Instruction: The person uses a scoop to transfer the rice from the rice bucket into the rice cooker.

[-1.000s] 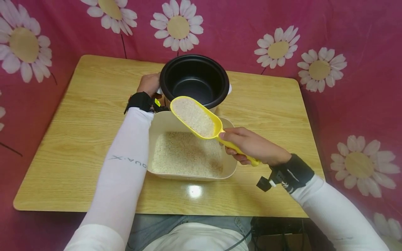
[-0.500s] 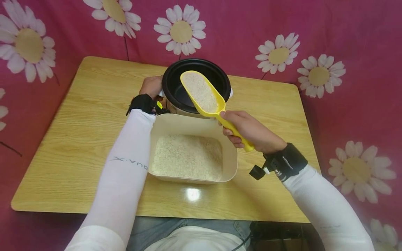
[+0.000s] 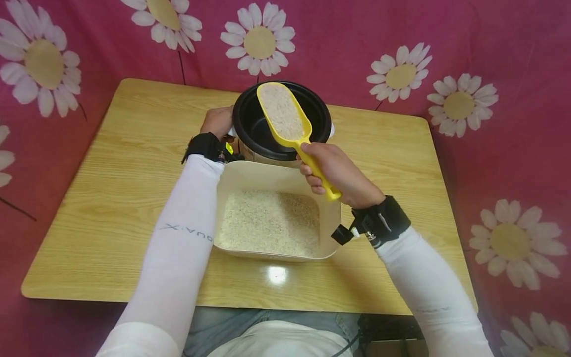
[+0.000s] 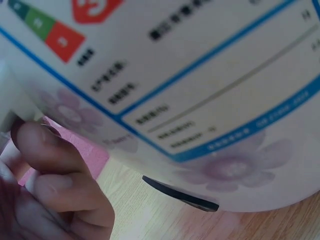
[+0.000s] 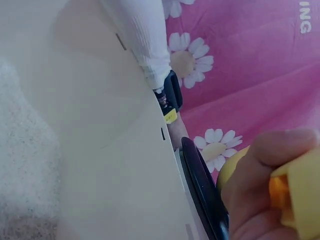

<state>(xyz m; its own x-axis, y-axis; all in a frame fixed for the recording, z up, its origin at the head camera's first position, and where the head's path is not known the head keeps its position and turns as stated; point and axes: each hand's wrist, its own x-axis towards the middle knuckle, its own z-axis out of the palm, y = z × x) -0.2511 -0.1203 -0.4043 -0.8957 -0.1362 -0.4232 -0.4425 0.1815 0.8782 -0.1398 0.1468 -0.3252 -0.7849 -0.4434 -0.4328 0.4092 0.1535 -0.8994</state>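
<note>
My right hand (image 3: 334, 168) grips the handle of a yellow scoop (image 3: 293, 143), whose bowl is heaped with rice (image 3: 282, 111). The scoop's bowl overlaps the open top of a rice cooker (image 3: 248, 116) with a black inner pot; some bare pot bottom shows beside it. At the cooker's left side my left hand (image 3: 217, 121) holds the white side handle (image 4: 17, 97), its fingers (image 4: 70, 190) curled there in the left wrist view. Nearer to me stands a cream bin (image 3: 267, 174) with rice (image 3: 267, 223) over its bottom. The scoop handle (image 5: 306, 195) also shows in the right wrist view.
Everything stands on a wooden table (image 3: 111, 198) with rounded corners. Behind and beside it hangs a pink cloth (image 3: 339, 44) with large white flowers. The bin stands close in front of the cooker. A label (image 4: 210, 100) covers part of the cooker's white wall.
My right hand has carried the filled scoop away from me and slightly left, from over the bin to over the cooker's opening. The left hand stays on the cooker's handle.
</note>
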